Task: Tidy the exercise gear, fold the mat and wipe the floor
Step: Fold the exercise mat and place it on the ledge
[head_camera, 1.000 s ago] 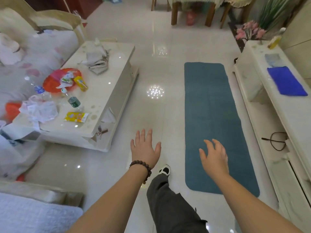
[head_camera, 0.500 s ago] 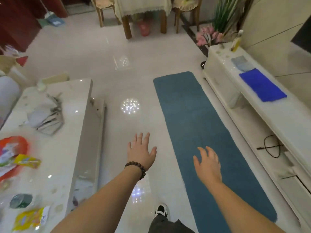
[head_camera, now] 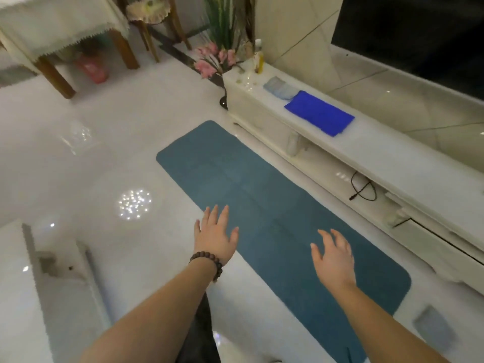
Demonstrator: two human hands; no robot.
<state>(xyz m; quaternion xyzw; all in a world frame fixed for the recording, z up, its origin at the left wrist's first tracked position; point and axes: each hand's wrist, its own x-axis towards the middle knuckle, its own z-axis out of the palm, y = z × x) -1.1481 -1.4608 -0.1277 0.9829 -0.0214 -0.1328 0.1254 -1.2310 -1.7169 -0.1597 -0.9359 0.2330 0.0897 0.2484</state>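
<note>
Mat [head_camera: 251, 184]: teal, lying flat and fully unrolled on the glossy white floor [head_camera: 110, 132], running diagonally from upper left to lower right, its long edge just beside the base of the white TV cabinet [head_camera: 392, 155]. Faint seam lines cross its surface.

My left hand [head_camera: 216, 235]: palm down, fingers spread, empty, seen over the mat's left edge where mat meets floor. Cannot tell whether it touches anything. Dark beaded bracelet [head_camera: 208, 260] on that wrist.

My right hand [head_camera: 334, 258]: palm down, fingers loosely spread, empty, seen over the mat's near half. Contact with the mat: cannot tell.

On the cabinet top: folded blue cloth [head_camera: 319, 113], with a pale grey-blue cloth [head_camera: 279, 87] touching its far corner; further along, a yellow bottle [head_camera: 259, 60] near the end. Coiled black cable [head_camera: 362, 187] in the open shelf below.

Pink flowers [head_camera: 214, 58] at the cabinet's far end. Wooden table with a pale cloth [head_camera: 60, 22] at upper left. Corner of a white coffee table [head_camera: 60, 284] at lower left. Small grey object [head_camera: 434, 327], blurred, on the floor at lower right beside the mat's near end.
</note>
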